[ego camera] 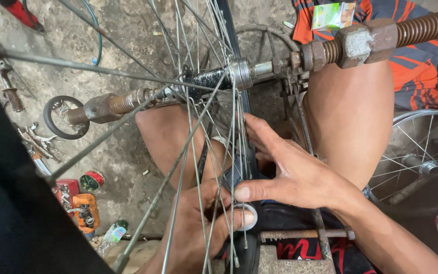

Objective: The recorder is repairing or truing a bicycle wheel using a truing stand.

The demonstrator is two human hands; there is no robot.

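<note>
**Steel spokes, two hands at the rim**

Steel spokes fan out from the hub (234, 76) of a bicycle wheel (229, 30) that stands upright between the person's bare knees, its axle clamped on a rusty threaded rod (376, 35).

Below the hub, the right hand (290, 167) comes in from the lower right, forearm angled up across the thigh. Its fingers lie extended and spread against the dark rim (247, 152), and the thumb points left, its tip pressed to the spokes just above a small white roll of tape (247, 215). That hand is open rather than clenched; it steadies the rim more than it grips.

Further below the hub, the left hand (198, 228) reaches up from the bottom edge, threaded among the spokes. Its fingers curl, and the thumb pinches the white roll against the rim.

Left of the hub, tools (36, 142) and small cans (89, 182) lie on the concrete floor (128, 50). Right of the hub, a second wheel (422, 157) rests beside the thigh.
</note>
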